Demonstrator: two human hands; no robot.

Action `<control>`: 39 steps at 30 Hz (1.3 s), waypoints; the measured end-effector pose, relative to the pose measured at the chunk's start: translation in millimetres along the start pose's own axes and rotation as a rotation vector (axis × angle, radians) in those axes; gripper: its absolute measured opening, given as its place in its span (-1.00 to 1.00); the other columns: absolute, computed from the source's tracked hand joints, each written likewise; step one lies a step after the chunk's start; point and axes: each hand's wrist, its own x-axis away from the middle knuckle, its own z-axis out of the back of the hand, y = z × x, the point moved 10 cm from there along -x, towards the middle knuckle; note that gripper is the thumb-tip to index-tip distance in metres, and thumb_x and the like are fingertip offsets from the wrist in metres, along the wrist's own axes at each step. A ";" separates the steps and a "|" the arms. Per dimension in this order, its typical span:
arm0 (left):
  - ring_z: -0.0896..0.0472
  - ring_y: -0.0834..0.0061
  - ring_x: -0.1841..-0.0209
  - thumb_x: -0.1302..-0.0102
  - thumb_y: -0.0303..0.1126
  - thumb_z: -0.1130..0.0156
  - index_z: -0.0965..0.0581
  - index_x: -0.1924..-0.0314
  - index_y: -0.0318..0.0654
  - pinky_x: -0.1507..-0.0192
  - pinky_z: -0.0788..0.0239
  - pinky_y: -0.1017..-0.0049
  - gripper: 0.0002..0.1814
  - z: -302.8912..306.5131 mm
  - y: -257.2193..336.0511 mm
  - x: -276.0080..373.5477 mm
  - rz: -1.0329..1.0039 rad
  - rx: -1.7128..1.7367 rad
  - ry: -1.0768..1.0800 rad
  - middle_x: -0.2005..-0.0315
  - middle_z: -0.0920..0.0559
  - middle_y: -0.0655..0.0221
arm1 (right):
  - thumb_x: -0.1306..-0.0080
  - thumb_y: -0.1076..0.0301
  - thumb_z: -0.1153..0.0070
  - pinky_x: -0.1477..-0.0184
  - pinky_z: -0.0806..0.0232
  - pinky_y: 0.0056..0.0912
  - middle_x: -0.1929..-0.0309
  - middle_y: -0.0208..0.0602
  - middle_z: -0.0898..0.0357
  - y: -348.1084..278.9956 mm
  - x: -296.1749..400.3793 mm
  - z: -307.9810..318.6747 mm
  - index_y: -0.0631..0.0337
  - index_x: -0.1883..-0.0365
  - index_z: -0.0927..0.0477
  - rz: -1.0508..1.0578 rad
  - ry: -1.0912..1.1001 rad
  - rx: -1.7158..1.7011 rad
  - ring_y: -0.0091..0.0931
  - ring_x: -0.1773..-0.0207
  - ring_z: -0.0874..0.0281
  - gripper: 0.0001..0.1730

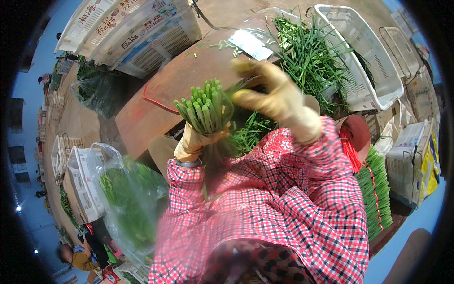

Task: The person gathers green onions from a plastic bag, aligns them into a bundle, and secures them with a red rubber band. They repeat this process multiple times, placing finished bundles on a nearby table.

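My left hand (197, 142), in a pale yellow glove, grips a bunch of green stalks (205, 108), perhaps garlic chives, with the cut ends facing up. Leaves hang below the fist, partly blurred. My gloved right hand (273, 96) is raised just right of the bunch, blurred, fingers spread, with nothing clearly in it. A flat metal blade (251, 44) lies on the brown tabletop (159, 96) beyond it, among cut stalk ends. Loose green leaves (308, 60) are heaped at the right. A red cord (159, 103) lies on the tabletop.
Stacked white plastic crates (156, 46) stand back left, and an open white crate (383, 74) back right. A clear bag of greens (131, 202) is at left. Tied green bundles (376, 195) and red ties (349, 151) are at right. Another person (83, 257) is far lower left.
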 end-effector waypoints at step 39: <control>-0.64 0.37 0.16 -0.02 -0.27 -0.53 -0.53 -0.15 -0.37 0.09 -0.50 0.37 -0.32 -12.8 -22.4 7.5 0.049 0.326 -0.112 0.17 -0.68 0.27 | -0.30 0.28 -0.37 0.19 -0.49 -0.47 0.30 -0.27 -0.75 18.0 1.3 -45.7 0.35 0.15 -0.70 -0.261 -0.016 -0.132 -0.55 0.26 -0.67 -0.70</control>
